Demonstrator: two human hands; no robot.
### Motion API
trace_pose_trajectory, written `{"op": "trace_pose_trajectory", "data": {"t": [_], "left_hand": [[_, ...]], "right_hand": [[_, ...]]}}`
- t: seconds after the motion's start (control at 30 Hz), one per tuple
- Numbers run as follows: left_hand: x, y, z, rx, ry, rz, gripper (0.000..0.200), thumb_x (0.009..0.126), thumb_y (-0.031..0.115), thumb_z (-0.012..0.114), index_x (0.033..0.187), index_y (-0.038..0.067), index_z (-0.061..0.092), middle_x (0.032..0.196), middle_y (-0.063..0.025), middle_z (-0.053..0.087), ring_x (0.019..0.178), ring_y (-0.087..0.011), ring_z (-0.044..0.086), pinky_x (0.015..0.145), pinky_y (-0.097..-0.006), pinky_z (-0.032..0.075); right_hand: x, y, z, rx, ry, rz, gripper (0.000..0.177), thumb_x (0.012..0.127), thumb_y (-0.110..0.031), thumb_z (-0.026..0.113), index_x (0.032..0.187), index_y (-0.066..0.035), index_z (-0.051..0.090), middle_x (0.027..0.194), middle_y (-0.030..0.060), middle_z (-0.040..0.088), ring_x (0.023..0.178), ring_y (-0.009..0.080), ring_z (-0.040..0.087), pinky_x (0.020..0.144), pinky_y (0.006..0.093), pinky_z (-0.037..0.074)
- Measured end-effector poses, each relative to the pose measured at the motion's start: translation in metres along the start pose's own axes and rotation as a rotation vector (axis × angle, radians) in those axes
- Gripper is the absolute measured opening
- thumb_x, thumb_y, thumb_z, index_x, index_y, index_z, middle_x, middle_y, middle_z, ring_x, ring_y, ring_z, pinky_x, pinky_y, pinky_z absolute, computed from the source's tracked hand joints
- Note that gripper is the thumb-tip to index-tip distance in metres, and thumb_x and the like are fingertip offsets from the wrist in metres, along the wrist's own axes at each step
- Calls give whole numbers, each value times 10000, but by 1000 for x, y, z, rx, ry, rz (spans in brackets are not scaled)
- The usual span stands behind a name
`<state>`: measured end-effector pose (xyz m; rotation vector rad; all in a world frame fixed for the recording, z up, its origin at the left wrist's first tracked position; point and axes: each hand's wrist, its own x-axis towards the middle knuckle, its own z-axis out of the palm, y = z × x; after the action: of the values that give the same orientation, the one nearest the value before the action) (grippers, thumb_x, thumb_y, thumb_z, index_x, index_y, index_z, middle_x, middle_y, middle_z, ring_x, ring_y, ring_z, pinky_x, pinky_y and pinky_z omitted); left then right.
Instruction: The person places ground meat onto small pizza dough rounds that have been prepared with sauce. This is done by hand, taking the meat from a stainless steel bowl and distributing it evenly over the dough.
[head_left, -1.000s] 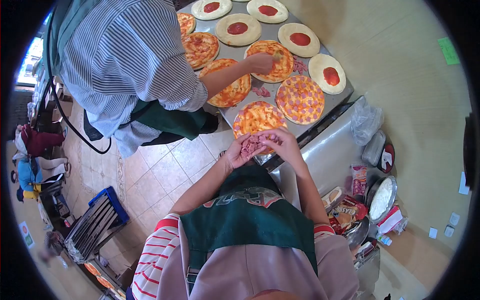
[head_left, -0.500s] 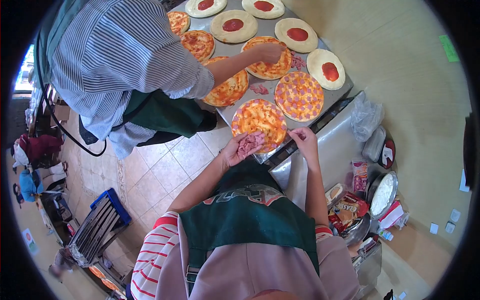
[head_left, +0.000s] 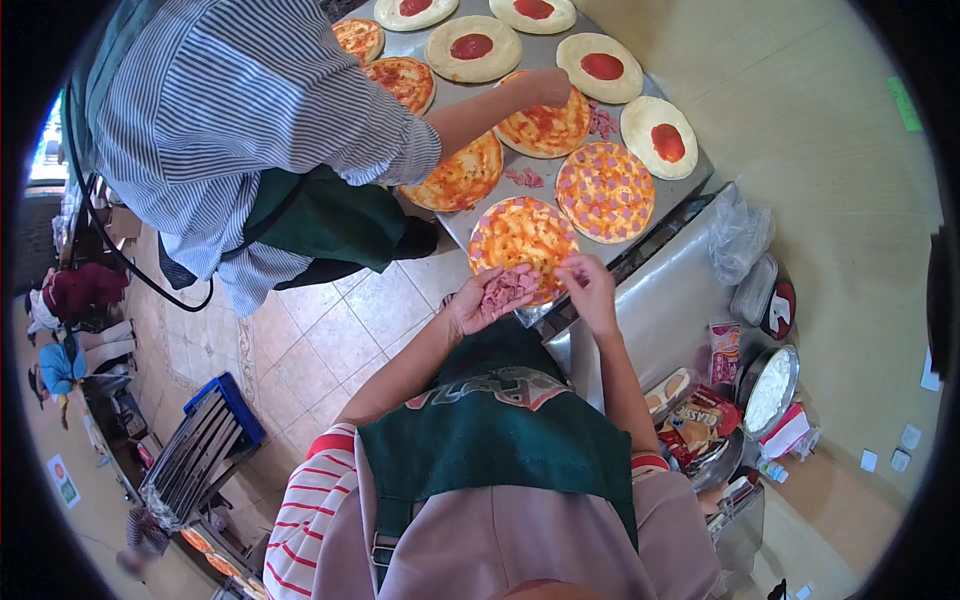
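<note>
A heap of chopped pink ham rests in my left hand, which is cupped palm up at the near edge of a cheese-topped pizza. Over the right edge of that pizza is my right hand, its fingers pinched together; what is between them is too small to make out. Ham pieces dot part of the pizza's rim. To its upper right lies a pizza covered with ham squares. A small ham pile sits on the metal table.
A co-worker in a striped shirt reaches a hand over another pizza. Dough rounds with sauce line the table's far side. At right are a plastic bag, food packets and a bowl of white food.
My right hand has moved left, from beside the pizza to over its edge. My left hand still holds the ham. The co-worker's hand has shifted slightly up.
</note>
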<state>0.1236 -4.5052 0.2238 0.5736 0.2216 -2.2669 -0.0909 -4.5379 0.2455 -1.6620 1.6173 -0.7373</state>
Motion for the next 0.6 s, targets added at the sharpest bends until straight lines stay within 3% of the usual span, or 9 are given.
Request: {"op": "trace_pose_trajectory", "data": {"t": [0.07,0.17,0.33,0.53,0.6], "left_hand": [[-1,-3,-1,40,-8,-8,458,968,296,330,1272,-36,413,1258,-165,494,1161,-269,494,1022,-373,383],[-5,-7,-3,77,4,-21,457,967,304,334,1264,-32,422,1223,-166,518,1129,-270,518,1008,-375,400],[-14,-16,-12,89,43,-38,452,965,313,342,1248,-27,438,1198,-162,536,1103,-263,535,994,-376,415],[-21,-21,-12,78,91,-85,439,962,320,367,1202,-30,482,1138,-144,578,1070,-233,561,982,-378,426],[-20,-23,-18,73,105,-104,428,955,315,385,1211,-17,475,1153,-139,575,1067,-239,564,976,-382,427]], "right_hand": [[-12,-25,5,232,-134,-95,156,745,-122,705,864,-49,635,703,60,545,594,166,544,538,281,442],[-24,-24,19,118,-143,-142,137,763,-123,698,871,-54,649,705,53,560,594,134,548,540,258,439],[-39,-17,28,328,-146,-27,124,760,-112,695,839,-30,646,691,70,577,578,165,558,540,262,438],[-48,-29,16,33,-158,-238,129,750,-65,672,870,-35,637,730,89,590,664,222,591,581,287,472],[-50,-32,20,-31,17,-405,140,746,-60,664,883,-52,637,754,80,600,715,245,599,619,322,492]]}}
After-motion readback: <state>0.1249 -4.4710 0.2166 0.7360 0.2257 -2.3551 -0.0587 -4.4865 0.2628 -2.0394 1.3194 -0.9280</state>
